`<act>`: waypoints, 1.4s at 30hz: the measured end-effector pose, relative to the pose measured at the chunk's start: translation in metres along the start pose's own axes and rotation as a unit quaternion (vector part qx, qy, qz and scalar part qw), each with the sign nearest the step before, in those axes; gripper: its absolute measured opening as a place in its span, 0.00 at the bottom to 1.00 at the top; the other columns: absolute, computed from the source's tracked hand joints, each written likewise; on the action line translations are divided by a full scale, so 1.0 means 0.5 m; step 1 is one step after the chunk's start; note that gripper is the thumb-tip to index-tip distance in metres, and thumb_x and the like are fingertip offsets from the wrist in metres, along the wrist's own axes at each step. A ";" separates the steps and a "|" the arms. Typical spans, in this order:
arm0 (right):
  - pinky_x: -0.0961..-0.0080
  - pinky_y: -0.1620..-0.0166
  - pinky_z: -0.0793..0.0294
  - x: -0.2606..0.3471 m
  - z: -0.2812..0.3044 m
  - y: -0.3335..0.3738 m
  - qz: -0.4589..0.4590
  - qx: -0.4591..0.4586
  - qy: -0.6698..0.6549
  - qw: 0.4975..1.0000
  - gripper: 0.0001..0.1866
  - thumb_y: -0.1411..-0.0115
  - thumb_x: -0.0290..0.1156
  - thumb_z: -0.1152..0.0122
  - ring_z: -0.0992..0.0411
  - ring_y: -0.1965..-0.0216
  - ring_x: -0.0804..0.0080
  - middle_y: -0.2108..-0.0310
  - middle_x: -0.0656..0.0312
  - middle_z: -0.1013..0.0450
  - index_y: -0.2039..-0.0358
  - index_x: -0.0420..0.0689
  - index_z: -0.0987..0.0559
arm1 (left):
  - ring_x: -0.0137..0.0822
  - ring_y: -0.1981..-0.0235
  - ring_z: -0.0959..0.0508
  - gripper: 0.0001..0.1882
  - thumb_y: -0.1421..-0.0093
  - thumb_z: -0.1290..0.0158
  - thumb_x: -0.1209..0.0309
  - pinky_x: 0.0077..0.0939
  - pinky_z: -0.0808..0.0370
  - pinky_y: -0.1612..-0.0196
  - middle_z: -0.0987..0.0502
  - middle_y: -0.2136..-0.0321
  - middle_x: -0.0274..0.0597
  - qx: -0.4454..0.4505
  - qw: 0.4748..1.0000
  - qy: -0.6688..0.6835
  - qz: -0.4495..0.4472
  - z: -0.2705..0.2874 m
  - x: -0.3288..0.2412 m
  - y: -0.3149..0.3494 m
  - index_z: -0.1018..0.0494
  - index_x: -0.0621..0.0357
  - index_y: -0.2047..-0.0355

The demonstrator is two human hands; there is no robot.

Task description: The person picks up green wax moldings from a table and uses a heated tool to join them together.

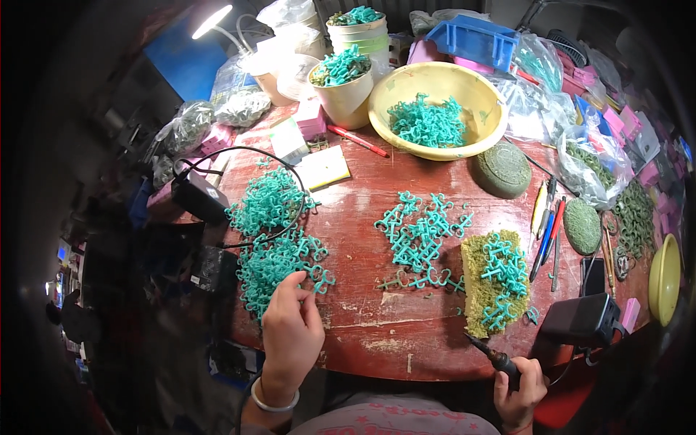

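My left hand (pixel 293 326), with a pale bangle on its wrist, is at the near right side of a heap of small teal branched pieces (pixel 272 206). Its fingers are curled together by the heap; what they hold, if anything, is too small to make out. In my right hand (pixel 523 395) is a dark pen-shaped soldering iron (pixel 500 359), its tip pointing up and left. That tip is close to the near edge of a yellow-green rough block (pixel 475 290), which has several teal pieces on top. Another loose group of teal pieces (pixel 417 235) lies left of the block.
A yellow basin (pixel 380 109) with teal pieces stands at the back beside filled white tubs (pixel 346 105). Round greenish stones (pixel 502 170), pens (pixel 548 232) and a black box (pixel 580 320) are at right. A black cable (pixel 293 170) loops over the left heap.
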State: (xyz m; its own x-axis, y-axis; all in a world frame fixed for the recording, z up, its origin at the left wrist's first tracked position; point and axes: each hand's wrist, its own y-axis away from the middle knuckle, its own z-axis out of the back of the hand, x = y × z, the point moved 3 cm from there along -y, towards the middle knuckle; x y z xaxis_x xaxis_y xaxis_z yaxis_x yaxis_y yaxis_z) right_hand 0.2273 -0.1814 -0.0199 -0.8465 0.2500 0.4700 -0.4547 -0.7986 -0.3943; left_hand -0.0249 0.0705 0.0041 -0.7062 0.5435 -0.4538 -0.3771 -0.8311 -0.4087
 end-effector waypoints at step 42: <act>0.67 0.75 0.31 -0.007 -0.005 -0.008 0.006 -0.045 -0.037 0.998 0.11 0.44 0.34 0.33 0.30 0.79 0.59 0.76 0.58 0.29 0.66 0.42 0.23 | 0.44 0.68 0.28 0.15 0.50 0.36 0.81 0.34 0.29 0.64 0.27 0.67 0.43 0.115 0.960 0.128 -0.223 -0.071 -0.200 -0.002 0.22 0.64 0.60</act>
State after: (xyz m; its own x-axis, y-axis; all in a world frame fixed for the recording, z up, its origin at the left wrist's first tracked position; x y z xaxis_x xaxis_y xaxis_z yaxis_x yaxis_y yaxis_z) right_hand 0.2315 -0.1777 -0.0219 -0.8309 0.1962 0.5206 -0.4700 -0.7482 -0.4682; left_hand 0.0676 0.0212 0.0219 -0.2846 0.8373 -0.4668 -0.7503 -0.4977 -0.4352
